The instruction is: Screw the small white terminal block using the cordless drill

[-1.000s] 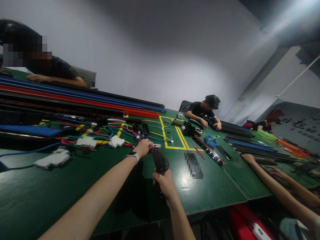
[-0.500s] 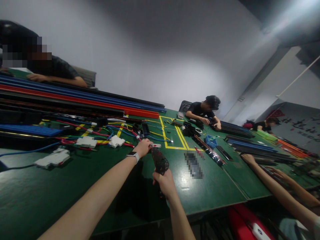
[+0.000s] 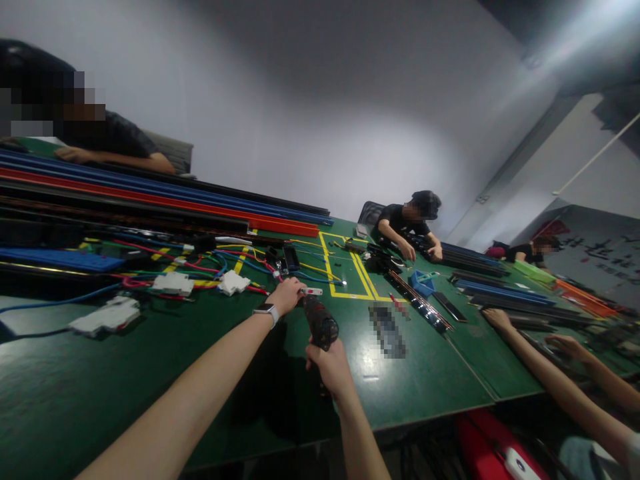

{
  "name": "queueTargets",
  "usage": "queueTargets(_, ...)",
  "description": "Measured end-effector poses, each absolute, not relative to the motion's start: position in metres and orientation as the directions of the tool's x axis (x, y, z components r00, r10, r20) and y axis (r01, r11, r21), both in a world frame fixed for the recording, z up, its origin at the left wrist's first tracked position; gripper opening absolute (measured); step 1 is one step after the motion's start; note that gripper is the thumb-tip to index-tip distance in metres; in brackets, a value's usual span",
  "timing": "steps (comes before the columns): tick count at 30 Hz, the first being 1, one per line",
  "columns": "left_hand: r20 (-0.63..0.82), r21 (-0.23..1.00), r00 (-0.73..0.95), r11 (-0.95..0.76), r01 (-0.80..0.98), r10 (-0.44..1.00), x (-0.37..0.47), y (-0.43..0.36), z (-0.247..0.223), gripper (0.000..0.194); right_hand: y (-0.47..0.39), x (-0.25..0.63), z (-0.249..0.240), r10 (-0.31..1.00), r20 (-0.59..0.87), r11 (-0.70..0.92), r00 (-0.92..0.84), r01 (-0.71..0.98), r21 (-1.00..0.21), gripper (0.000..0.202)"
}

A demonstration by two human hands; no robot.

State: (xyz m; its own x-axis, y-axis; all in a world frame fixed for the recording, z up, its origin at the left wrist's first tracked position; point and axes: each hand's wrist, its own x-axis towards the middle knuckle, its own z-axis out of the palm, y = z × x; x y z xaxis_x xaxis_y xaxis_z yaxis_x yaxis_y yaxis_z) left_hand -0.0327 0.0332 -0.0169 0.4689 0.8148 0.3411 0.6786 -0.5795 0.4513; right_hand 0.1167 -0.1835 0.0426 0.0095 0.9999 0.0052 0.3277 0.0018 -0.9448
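Note:
My right hand (image 3: pixel 333 367) is wrapped around the grip of a dark cordless drill (image 3: pixel 320 321). The drill points away from me, its front end close to the fingers of my left hand (image 3: pixel 286 297). Those fingers are closed on a white circuit breaker (image 3: pixel 314 291) with a red mark, mostly hidden by hand and drill. A watch (image 3: pixel 270 311) is on my left wrist. Red, blue and yellow wires (image 3: pixel 260 267) lie just beyond that hand. To its left rest more white circuit breakers (image 3: pixel 233 283), some joined to wires.
Long blue, red and black strips (image 3: pixel 200 203) run along the far left. A blurred dark phone-like object (image 3: pixel 387 331), a red-handled tool (image 3: pixel 399 305) and a blue box (image 3: pixel 423 283) lie right. Co-workers sit across the table (image 3: pixel 420 373); another person's arms (image 3: pixel 540 370) reach in at right.
My hands and the drill stay almost in place. Across the table, a co-worker's hand has shifted left and down toward the black items. The hand at far right has moved slightly.

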Motion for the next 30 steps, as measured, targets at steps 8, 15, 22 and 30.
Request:
queueTargets(8, 0.332, 0.446, 0.468, -0.574, 0.687, 0.819, -0.0325, 0.0324, -0.0153, 0.03, -0.183, 0.1179, 0.0413, 1.0, 0.001, 0.001, -0.001, 0.327, -0.945, 0.012)
queueTargets(15, 0.334, 0.446, 0.466, -0.573, 0.688, 0.819, -0.0323, 0.0317, -0.014, 0.029, -0.183, 0.118, 0.0406, 1.0, 0.004, 0.004, -0.001, 0.324, -0.946, 0.011)
queueTargets(22, 0.33, 0.439, 0.466, -0.571, 0.694, 0.821, -0.0318, 0.0308, -0.0143, 0.03, -0.1822, 0.1184, 0.0371, 0.999, 0.043, 0.044, -0.009, 0.326, -0.944, 0.011)
queueTargets(30, 0.339, 0.444, 0.461, -0.572, 0.69, 0.82, -0.0322, 0.0308, -0.0145, 0.03, -0.1822, 0.1195, 0.0343, 0.999, 0.036, 0.033, 0.002, 0.312, -0.949, 0.01)
